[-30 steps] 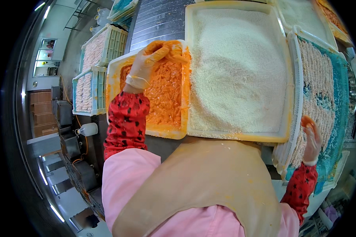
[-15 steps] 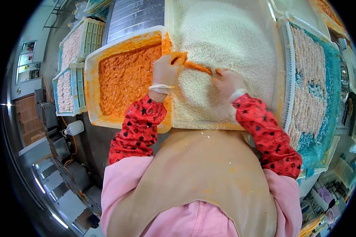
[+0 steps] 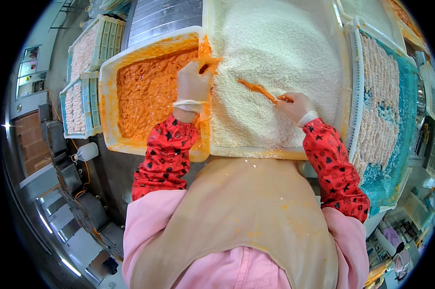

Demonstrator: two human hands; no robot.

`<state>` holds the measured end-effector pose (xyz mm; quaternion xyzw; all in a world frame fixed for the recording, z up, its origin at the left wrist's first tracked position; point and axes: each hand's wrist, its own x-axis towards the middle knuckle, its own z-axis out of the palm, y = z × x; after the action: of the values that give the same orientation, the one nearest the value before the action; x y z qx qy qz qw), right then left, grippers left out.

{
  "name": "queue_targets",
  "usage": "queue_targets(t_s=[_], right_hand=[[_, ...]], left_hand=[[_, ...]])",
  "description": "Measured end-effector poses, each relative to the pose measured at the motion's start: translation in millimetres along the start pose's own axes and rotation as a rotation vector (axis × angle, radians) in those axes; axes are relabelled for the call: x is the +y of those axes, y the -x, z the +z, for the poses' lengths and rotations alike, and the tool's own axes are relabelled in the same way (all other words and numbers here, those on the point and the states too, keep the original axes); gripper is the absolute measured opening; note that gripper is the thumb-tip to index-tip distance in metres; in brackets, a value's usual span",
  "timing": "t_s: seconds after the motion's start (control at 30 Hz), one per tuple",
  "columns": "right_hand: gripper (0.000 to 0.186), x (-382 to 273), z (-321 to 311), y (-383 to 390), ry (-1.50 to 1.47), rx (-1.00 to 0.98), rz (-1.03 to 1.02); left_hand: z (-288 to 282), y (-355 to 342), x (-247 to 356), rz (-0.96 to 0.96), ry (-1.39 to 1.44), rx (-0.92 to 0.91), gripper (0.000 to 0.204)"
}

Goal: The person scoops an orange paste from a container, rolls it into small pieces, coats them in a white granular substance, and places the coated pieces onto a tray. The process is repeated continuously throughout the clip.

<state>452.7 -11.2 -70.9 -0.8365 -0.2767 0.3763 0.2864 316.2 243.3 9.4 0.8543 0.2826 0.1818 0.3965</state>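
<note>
My right hand (image 3: 297, 107), in a thin clear glove, pinches one end of an orange-coated meat strip (image 3: 257, 89). The strip slants up and left over a wide tray of white crumbs (image 3: 270, 43). My left hand (image 3: 193, 82), also gloved, is over the edge where the orange-smeared tub (image 3: 106, 106) meets the crumb tray. Its fingers are thickly coated in orange and curl toward the thumb, with a small gap showing. Whether they hold another piece is hidden by the coating. Wet orange meat pieces (image 3: 150, 91) fill the tub.
To the right stands a white-rimmed crate (image 3: 354, 96) with rows of crumbed strips (image 3: 379, 91) on a teal lining. More crates (image 3: 89, 86) of pale strips are stacked at the left. A ribbed metal surface (image 3: 162, 21) lies behind the tub. A white jug (image 3: 87, 151) sits lower left.
The strip, earlier stretched between both hands, is now in my right hand alone. That hand has moved right and slightly nearer; my left has shifted a little left.
</note>
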Motion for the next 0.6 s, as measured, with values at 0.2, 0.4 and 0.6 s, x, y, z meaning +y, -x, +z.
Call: queue_targets(t_s=[0.2, 0.4, 0.6], right_hand=[[0.031, -5, -21, 5, 0.127, 0.192, 0.142], [0.043, -39, 37, 10, 0.56, 0.263, -0.238], [0.04, -46, 32, 7, 0.672, 0.197, -0.192]], left_hand=[[-5, -4, 3, 0.015, 0.009, 0.011, 0.02], [-18, 1, 22, 0.009, 0.016, 0.0, 0.022], [-44, 10, 3, -0.049, -0.032, 0.022, 0.022]])
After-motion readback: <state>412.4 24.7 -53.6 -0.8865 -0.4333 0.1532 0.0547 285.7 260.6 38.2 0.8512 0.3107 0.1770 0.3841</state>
